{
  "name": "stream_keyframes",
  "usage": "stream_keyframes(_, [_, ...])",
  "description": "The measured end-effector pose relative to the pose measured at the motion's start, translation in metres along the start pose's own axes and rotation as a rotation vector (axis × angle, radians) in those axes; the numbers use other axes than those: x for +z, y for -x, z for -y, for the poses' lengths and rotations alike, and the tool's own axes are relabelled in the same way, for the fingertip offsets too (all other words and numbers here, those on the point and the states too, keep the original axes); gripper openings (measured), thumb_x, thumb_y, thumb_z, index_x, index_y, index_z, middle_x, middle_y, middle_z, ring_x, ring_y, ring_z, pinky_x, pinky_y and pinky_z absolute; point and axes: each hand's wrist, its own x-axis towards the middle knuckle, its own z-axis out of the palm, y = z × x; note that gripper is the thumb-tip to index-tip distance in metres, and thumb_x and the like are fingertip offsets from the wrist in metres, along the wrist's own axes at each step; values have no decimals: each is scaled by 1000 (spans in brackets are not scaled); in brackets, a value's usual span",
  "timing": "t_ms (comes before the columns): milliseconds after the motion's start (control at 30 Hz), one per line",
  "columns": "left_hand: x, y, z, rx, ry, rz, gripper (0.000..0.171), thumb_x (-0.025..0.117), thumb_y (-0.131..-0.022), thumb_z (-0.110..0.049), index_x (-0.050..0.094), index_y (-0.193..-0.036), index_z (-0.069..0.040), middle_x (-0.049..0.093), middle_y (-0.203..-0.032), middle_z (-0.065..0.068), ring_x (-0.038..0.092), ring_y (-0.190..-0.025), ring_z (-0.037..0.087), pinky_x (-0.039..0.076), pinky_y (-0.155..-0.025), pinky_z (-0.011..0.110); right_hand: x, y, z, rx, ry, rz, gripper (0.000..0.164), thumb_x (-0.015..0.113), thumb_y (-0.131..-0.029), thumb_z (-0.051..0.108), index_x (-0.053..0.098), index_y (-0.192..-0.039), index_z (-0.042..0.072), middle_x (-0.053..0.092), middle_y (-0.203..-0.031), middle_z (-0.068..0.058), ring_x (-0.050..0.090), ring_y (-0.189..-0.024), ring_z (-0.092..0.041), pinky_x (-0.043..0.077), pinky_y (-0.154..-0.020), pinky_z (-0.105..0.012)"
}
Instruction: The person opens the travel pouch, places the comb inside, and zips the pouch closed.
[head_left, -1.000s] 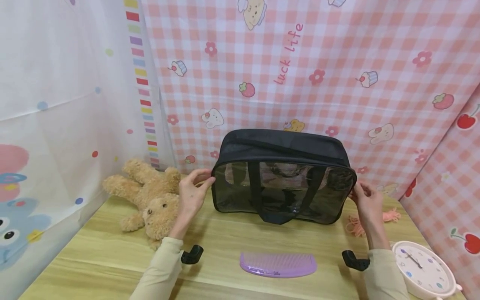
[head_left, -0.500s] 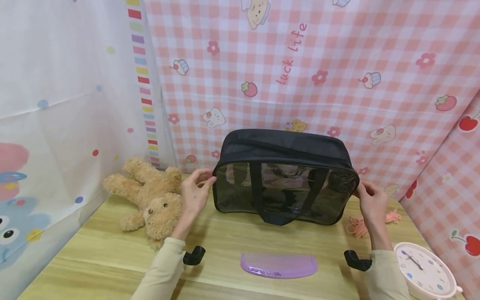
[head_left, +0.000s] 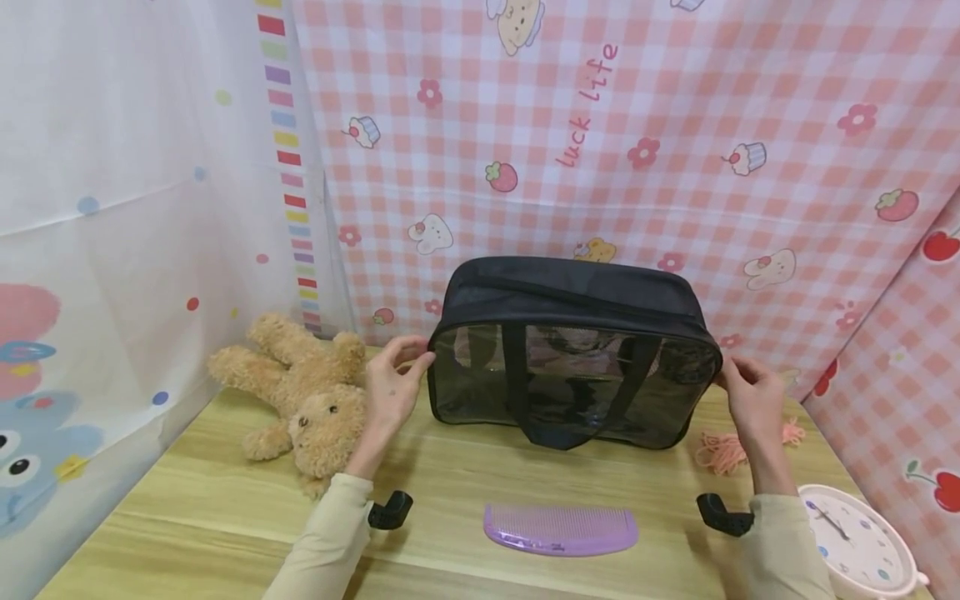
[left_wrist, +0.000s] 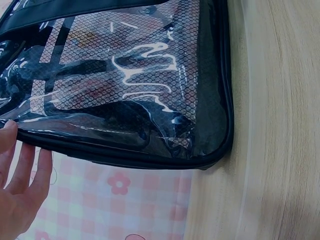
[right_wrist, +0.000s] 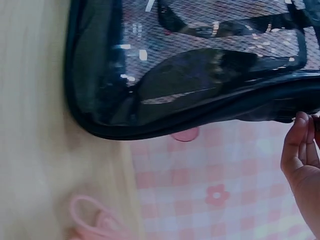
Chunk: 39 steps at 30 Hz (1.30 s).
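Note:
A black bag point(head_left: 480, 387) with see-through smoky panels stands upright at the back of the table, its dark strap handle point(head_left: 516, 383) hanging down the front. My left hand point(head_left: 393, 379) pinches the bag's left edge between thumb and fingers. In the left wrist view, the thumb lies on the front piping and the fingers sit behind it. At the opposite side, my right hand point(head_left: 753, 400) pinches the bag's upper right edge. The right wrist view shows those fingertips point(right_wrist: 301, 117) bunched together by the dark trim, and what exactly they grip is partly hidden.
A tan teddy bear point(head_left: 300, 392) lies beside my left forearm. In front of the bag is a purple comb point(head_left: 562, 542). A pink bundle of cord point(head_left: 722, 452) lies behind my right wrist, and a round white clock point(head_left: 862, 542) is at the right. Patterned cloth point(head_left: 525, 208) hangs behind.
My right hand has shifted slightly to the right, and the bag's right edge has gone a little that way too. My left hand keeps its pinch on the left edge.

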Motion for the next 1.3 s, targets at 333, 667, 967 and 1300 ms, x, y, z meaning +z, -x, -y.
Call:
stream_keyframes(333, [-3,4,-14,-34,-1,-2,18,69,-86,-4,68,-104,1,66,-100,17,64,-93,30,50,-82,48,5,-8,23,-67,-30,-1,14,67,-89,10,72,-95,-1,69,-80,4,66,-70,-6,51,-66,-14])
stream_keyframes(667, [-2,2,2,-22,-29,-10,16,70,-86,-8,69,-102,-5,67,-98,9,65,-90,20,52,-80,41,0,-11,30,-145,102,89,25,64,-91,18,69,-102,-4,68,-78,8,65,-69,-2,50,-66,-12])
stream_keyframes(967, [-3,1,3,-2,-10,-9,16,70,-86,-7,69,-102,-4,67,-99,9,65,-90,21,52,-78,41,4,-13,44,-170,136,74,32,67,-89,22,68,-101,-8,69,-77,8,65,-68,-4,51,-64,-14])
stream_keyframes(1300, [-1,1,4,22,-15,7,16,69,-87,-7,69,-103,-5,67,-99,9,65,-89,22,52,-77,42,8,-12,57,-193,22,141,24,67,-89,12,69,-100,-9,70,-76,4,67,-69,-7,52,-65,-16])
